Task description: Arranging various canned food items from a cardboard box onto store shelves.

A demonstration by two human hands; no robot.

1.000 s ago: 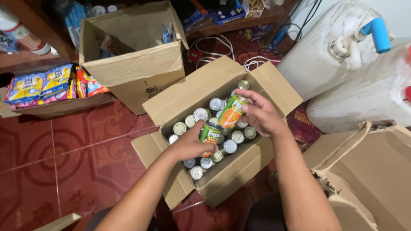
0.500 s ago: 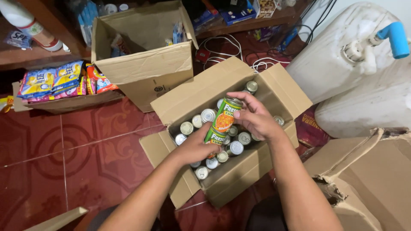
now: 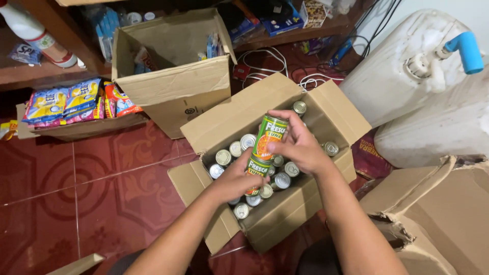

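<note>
While both hands sit over the box [image 3: 285, 224], I've got the right hand [image 3: 300, 147] closed on a green can [image 3: 269, 136], lifted above the rows; left hand [image 3: 235, 178] wraps a 2nd can [image 3: 253, 170] w/ its base among them. Judging: mid-unpack; next needs a straight lift clear of the flaps.

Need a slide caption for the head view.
Both hands, left hand and right hand, each hold a green can above an open cardboard box of cans.

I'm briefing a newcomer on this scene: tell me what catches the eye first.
At centre, the right hand holds a green-and-orange can above an open cardboard box packed with upright cans, while the left hand grips a second green can. At right lie white jugs, one with a blue spout.
</note>
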